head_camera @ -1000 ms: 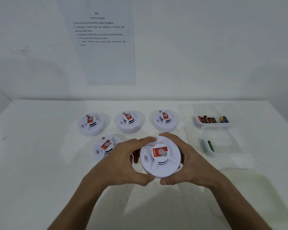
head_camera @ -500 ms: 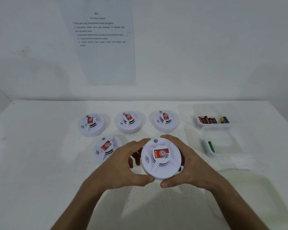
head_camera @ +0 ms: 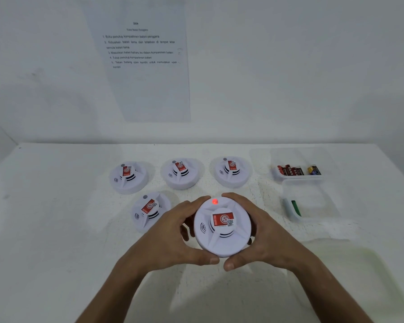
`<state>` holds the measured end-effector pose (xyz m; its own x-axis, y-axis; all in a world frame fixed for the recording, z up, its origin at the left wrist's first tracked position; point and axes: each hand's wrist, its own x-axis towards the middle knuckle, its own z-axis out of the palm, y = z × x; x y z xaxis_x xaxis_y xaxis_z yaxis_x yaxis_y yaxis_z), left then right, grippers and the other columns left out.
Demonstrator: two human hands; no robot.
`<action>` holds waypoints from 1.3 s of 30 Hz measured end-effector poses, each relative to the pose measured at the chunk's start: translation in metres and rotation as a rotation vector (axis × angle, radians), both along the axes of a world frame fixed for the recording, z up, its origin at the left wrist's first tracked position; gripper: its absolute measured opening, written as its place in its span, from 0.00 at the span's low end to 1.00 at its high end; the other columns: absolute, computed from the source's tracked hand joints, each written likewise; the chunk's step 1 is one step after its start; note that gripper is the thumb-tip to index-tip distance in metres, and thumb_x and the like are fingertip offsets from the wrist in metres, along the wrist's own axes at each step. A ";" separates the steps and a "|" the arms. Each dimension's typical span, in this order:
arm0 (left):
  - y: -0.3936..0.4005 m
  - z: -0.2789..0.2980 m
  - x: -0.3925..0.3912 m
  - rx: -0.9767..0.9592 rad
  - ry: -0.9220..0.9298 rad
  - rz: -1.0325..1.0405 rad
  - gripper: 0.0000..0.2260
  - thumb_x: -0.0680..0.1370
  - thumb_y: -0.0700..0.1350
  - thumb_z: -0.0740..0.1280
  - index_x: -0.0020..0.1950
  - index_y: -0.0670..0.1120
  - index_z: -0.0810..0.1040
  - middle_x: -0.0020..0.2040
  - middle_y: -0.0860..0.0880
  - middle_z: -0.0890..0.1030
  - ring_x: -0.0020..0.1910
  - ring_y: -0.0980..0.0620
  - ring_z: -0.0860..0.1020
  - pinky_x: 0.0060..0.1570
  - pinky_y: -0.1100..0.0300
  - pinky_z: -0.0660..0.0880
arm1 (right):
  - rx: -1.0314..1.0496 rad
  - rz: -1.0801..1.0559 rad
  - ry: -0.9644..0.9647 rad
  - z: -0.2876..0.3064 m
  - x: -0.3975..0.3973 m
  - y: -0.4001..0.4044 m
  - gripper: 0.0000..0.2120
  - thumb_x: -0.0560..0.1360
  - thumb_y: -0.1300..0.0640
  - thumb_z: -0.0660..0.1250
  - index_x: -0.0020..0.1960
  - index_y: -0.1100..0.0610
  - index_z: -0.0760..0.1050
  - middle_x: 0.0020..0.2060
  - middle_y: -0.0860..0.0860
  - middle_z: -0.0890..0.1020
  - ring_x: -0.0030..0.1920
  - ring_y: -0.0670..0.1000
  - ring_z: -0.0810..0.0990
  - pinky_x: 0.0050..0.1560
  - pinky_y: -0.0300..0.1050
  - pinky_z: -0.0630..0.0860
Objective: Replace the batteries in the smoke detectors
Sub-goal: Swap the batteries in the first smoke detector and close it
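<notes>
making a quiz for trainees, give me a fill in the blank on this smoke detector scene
1. Both hands grip one smoke detector, whose indicator light glows ____.
2. Besides the held one, ____ detectors rest on the table.
3. The batteries lie in a clear tray on the person's ____ side.

Missing words: red; four; right

I see my left hand (head_camera: 173,238) and right hand (head_camera: 264,238) curled around a white smoke detector (head_camera: 222,227), its red light (head_camera: 215,201) glowing. Four more detectors (head_camera: 182,173) sit behind on the surface (head_camera: 56,229), with a tray of batteries (head_camera: 297,170) at far right.
</notes>
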<state>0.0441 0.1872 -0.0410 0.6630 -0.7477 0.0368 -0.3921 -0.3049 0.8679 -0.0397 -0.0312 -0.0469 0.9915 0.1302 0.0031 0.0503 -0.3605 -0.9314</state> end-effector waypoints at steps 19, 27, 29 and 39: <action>-0.001 -0.002 0.009 0.008 -0.008 0.016 0.40 0.61 0.63 0.77 0.71 0.64 0.66 0.56 0.58 0.79 0.50 0.50 0.78 0.44 0.60 0.80 | 0.011 -0.021 0.025 0.003 0.007 0.003 0.44 0.60 0.59 0.83 0.69 0.45 0.64 0.63 0.28 0.73 0.67 0.37 0.71 0.59 0.27 0.71; -0.003 -0.004 0.011 -0.008 -0.017 0.021 0.39 0.62 0.62 0.78 0.70 0.66 0.66 0.55 0.59 0.79 0.48 0.50 0.78 0.42 0.59 0.80 | 0.020 -0.043 0.006 0.004 0.006 0.003 0.42 0.61 0.62 0.83 0.68 0.47 0.65 0.61 0.30 0.75 0.65 0.38 0.74 0.57 0.29 0.73; -0.004 -0.004 0.011 -0.014 -0.021 0.025 0.38 0.61 0.62 0.78 0.68 0.69 0.65 0.55 0.59 0.79 0.48 0.50 0.78 0.43 0.57 0.81 | 0.026 -0.043 0.000 0.007 0.007 0.004 0.42 0.61 0.63 0.82 0.68 0.48 0.66 0.60 0.31 0.76 0.65 0.39 0.74 0.56 0.30 0.74; -0.005 -0.007 0.012 -0.008 -0.017 0.038 0.38 0.61 0.63 0.77 0.69 0.66 0.66 0.55 0.62 0.78 0.50 0.51 0.78 0.43 0.59 0.81 | 0.045 -0.040 0.005 0.008 0.008 0.004 0.43 0.62 0.62 0.82 0.70 0.48 0.65 0.61 0.34 0.76 0.65 0.40 0.75 0.57 0.32 0.75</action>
